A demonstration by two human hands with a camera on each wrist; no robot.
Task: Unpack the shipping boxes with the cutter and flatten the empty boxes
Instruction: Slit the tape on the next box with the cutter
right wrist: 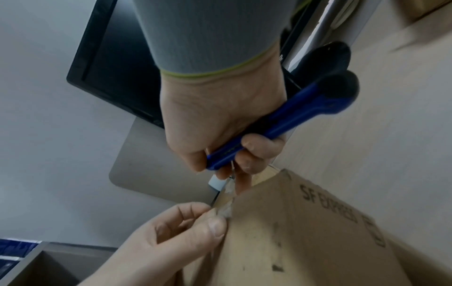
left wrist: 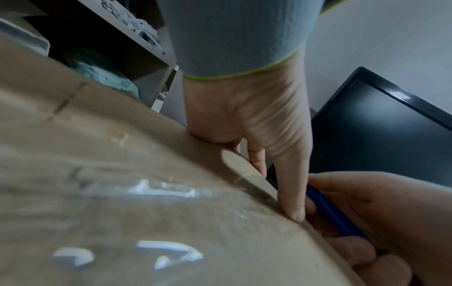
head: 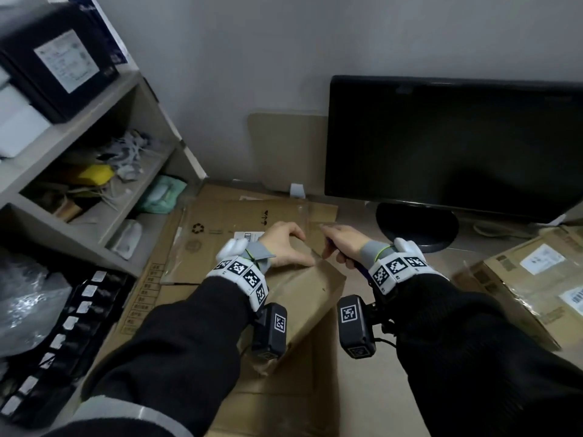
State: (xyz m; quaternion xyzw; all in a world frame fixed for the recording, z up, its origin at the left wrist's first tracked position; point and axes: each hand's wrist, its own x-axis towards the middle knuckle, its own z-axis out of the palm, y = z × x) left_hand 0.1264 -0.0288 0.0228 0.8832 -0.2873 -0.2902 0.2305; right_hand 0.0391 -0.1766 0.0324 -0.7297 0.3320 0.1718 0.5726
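Note:
A brown cardboard box stands tilted on the desk in front of me, with clear tape along its upper corner. My left hand holds the box's top edge, thumb on the near face and fingers curled over the far side. In the right wrist view, that left hand pinches the edge beside the torn tape. My right hand grips a blue cutter in its fist. The cutter's thin blade points down at the taped corner of the box. The left wrist view shows the cutter just right of my left thumb.
A black monitor stands at the back right. Flattened cardboard lies behind the box. Taped, labelled boxes sit at the right. A grey shelf unit full of clutter and a black tray are on the left.

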